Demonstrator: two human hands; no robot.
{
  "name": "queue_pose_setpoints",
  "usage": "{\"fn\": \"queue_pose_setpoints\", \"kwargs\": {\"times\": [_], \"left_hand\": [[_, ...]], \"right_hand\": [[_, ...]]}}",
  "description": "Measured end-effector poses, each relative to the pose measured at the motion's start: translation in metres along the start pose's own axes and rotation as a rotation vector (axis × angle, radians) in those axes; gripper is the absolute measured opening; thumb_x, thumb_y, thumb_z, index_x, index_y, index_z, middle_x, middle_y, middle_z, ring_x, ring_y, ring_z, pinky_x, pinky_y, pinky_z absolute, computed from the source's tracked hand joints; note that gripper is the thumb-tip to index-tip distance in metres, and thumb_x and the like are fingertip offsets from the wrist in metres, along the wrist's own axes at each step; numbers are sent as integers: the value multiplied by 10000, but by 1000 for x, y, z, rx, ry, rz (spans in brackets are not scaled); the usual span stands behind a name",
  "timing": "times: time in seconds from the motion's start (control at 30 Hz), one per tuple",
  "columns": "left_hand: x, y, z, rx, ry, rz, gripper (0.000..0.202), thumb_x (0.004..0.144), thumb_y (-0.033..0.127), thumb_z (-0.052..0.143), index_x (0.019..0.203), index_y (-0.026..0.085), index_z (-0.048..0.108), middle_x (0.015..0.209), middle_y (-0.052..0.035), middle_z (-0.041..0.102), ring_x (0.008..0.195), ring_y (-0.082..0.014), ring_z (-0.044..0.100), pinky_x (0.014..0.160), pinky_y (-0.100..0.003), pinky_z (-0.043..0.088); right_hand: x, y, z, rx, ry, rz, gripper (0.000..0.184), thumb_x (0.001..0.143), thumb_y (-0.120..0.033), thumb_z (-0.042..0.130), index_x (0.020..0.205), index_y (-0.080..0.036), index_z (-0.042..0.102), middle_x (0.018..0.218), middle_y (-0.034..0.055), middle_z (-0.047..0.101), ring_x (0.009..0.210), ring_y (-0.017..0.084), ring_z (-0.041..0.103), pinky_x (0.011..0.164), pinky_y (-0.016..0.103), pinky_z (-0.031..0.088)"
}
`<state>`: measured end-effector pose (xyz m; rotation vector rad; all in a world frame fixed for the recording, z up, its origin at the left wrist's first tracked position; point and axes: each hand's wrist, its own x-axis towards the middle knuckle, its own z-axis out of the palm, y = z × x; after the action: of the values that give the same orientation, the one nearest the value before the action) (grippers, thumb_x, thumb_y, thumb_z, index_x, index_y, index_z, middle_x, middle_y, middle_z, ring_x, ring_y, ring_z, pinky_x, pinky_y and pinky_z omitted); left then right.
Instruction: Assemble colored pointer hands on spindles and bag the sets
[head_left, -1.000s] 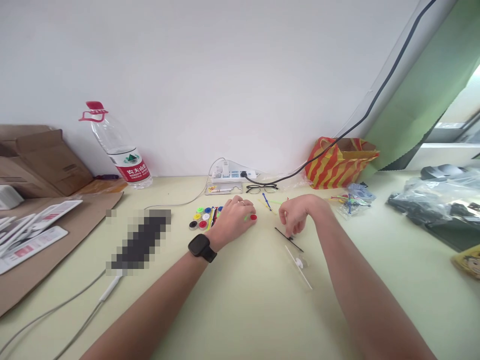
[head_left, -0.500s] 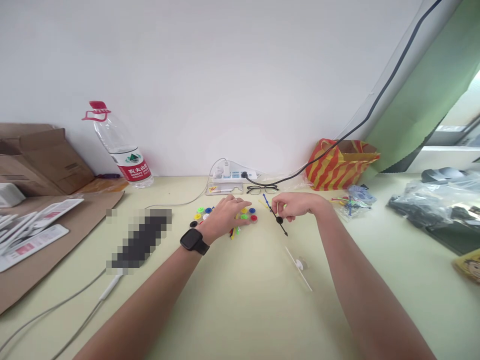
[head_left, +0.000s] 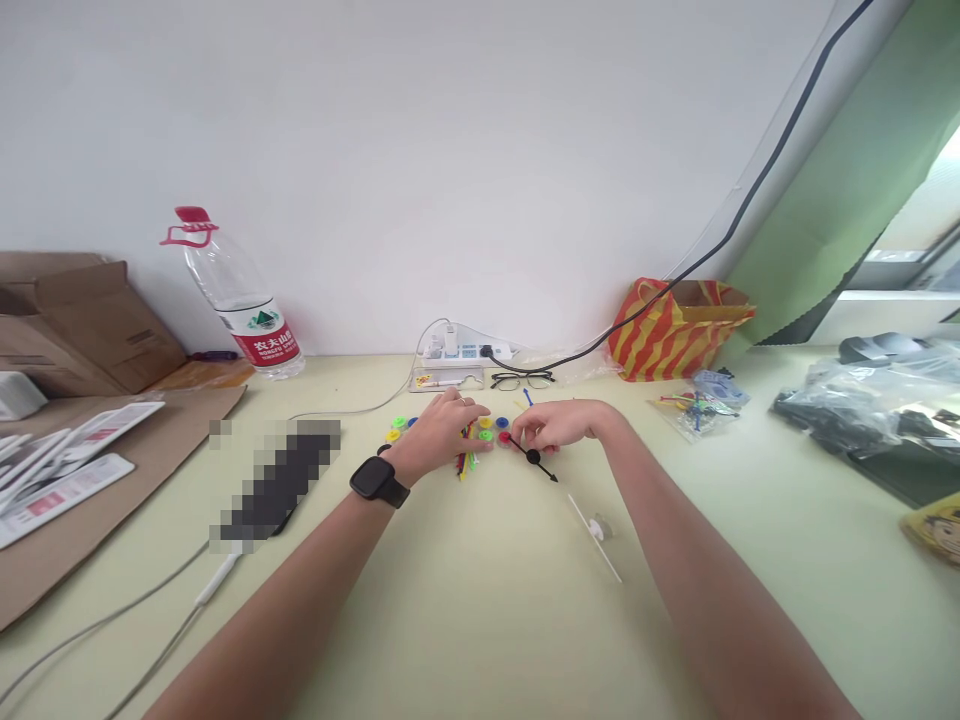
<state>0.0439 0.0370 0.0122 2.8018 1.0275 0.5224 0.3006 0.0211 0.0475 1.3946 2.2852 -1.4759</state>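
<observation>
My right hand [head_left: 551,428] pinches one end of a black spinner arrow [head_left: 533,457], which has a round hub at its middle and a pointed tip aimed toward me. My left hand [head_left: 442,430], a watch on its wrist, hovers over small coloured discs with thumb and fingers apart. A bundle of thin coloured sticks [head_left: 466,463] shows beneath it. Yellow [head_left: 486,423], green [head_left: 486,436], blue [head_left: 502,423] and red [head_left: 504,438] discs lie between my hands. A blue stick [head_left: 528,398] pokes out behind my right hand. Nearer me lies a white stick with a round hub [head_left: 597,530].
Glasses [head_left: 523,380] and a power strip [head_left: 469,350] lie by the wall. A striped bag [head_left: 679,330] and a bag of coloured parts [head_left: 697,412] are at right. On the left are a water bottle [head_left: 259,335], a blurred-out dark object [head_left: 285,480] and cardboard [head_left: 150,470].
My right hand has moved left with the black spinner arrow, closer to the red disc. My left hand has shifted slightly left, uncovering more of the stick bundle.
</observation>
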Motion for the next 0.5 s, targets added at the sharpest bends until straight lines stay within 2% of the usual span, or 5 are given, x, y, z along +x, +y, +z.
{"fn": "queue_pose_setpoints", "kwargs": {"times": [0.17,0.33,0.4,0.5], "left_hand": [[2,2,3,-19,-4,12,489,914,602,660,1194,207,732,894,-88,695,951,-294,570,792,-371,451],[3,12,-5,-52,6,-9,489,919,572,665,1237,204,715,881,-84,700,969,-299,585,801,-378,472],[4,19,-12,-85,48,-35,460,939,543,647,1262,220,700,917,-81,714,1019,-304,595,839,-391,488],[6,31,-20,-265,121,-96,426,985,471,593,1355,265,633,1072,-73,734,1078,-278,629,895,-407,521]], "right_hand": [[2,3,2,-2,49,-25,465,693,-106,607,1126,-243,705,873,2,650,767,157,602,707,254,484],[-5,0,-1,10,74,-50,414,726,-120,626,1116,-240,702,898,8,638,718,141,563,658,251,460],[-10,-2,-3,81,134,-96,372,756,-154,640,1114,-245,685,927,13,638,708,137,553,607,239,431],[-16,-5,-7,277,322,-238,302,806,-226,672,1106,-244,643,940,10,626,732,133,564,612,234,428]]}}
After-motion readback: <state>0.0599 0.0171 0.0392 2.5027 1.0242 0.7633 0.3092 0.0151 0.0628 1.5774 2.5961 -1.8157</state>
